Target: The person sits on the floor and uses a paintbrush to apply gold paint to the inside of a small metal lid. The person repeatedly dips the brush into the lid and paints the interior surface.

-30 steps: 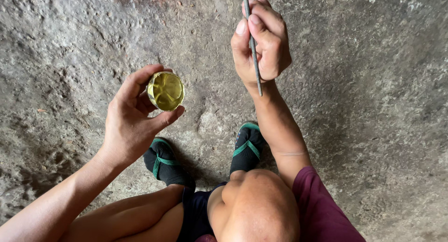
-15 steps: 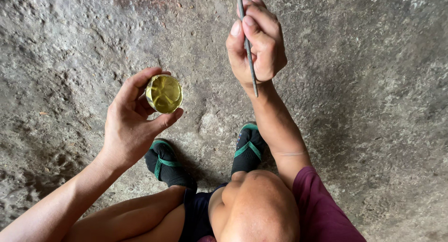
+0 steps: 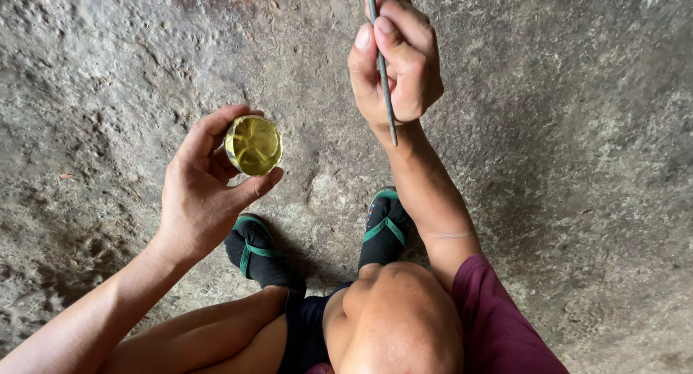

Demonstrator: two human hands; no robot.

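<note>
From the head camera I look straight down at a rough, pitted grey stone floor (image 3: 577, 164), mottled and grainy, with shallow dents and a faint reddish stain at the top edge.

My left hand (image 3: 206, 190) holds a small round tin (image 3: 253, 144), shiny gold metal with a wrinkled, dimpled face that catches the light. The grip is a loose pinch: the thumb presses the lower rim, the fingers curl over the top and far side, and the palm stays off it. The tin's round face is turned up toward the camera, held above the floor and above my left foot.

My right hand (image 3: 397, 63) is clenched around a thin dark rod (image 3: 382, 67), dull grey, straight and smooth, like a slim metal file or spike. The fingers wrap it in a fist with the thumb laid along its left side. Its long axis runs nearly up and down in the view, slightly tilted; the lower tip points back toward my wrist and body, and the upper end runs out of the top of the frame.

Below, my feet wear black sandals with green straps (image 3: 253, 251), flat on the floor.
</note>
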